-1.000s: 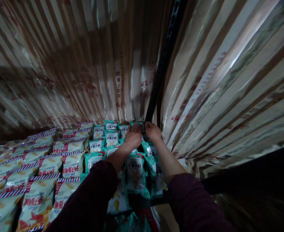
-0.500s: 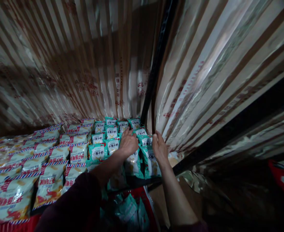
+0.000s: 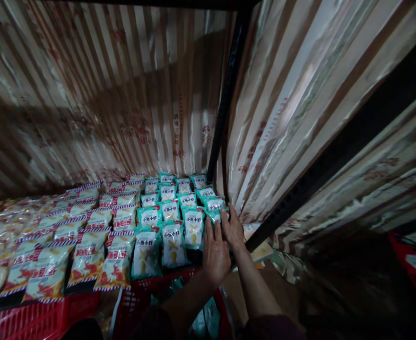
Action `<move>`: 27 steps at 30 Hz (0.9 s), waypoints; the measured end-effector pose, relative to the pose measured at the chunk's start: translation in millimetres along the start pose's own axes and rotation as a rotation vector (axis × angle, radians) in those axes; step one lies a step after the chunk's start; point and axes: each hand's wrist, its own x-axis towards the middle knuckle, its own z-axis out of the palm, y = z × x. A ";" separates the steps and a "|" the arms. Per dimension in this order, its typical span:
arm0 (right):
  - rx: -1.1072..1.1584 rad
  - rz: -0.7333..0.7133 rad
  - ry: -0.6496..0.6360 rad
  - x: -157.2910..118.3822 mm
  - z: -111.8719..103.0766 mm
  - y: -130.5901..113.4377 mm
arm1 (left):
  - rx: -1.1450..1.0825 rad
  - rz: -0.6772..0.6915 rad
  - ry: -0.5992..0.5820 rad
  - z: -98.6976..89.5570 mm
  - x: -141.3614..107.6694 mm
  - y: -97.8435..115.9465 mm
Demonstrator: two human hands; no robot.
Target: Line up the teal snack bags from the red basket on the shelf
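At the right end of the front row is a teal and white snack bag [image 3: 213,216], mostly covered by my hands. My left hand [image 3: 217,257] lies over its front with the fingers stretched out flat. On the bag's right edge, my right hand [image 3: 233,229] is closed, thumb in front and fingers along the side; the exact grip is partly hidden. Just left of my left hand stands a matching snack bag [image 3: 194,227]. More teal bags [image 3: 173,243] are lined up in rows to the left and behind.
White and red snack bags [image 3: 117,259] fill the shelf further left. Below the shelf edge sit a red basket [image 3: 45,314] and another red container [image 3: 126,302] with teal bags [image 3: 211,316]. A black post [image 3: 225,94] and pleated curtain [image 3: 179,85] border the back corner.
My left hand has moved right and toward me, from the middle rows to the front right bag. My right hand stays at that bag's edge. Two front teal bags now show uncovered.
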 end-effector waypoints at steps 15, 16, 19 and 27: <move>0.099 0.060 -0.015 0.9 14.7 -1.5 | -0.042 0.019 0.020 3.7 18.0 -9.8; 0.086 0.053 -0.003 1.2 14.1 -1.2 | -0.045 0.027 0.020 5.4 18.9 -10.2; 0.047 0.036 0.013 2.4 14.4 1.5 | -0.043 0.039 0.020 9.9 22.5 -11.7; 0.035 -0.043 0.030 6.0 17.7 10.4 | -0.109 0.004 0.065 13.1 24.6 -9.9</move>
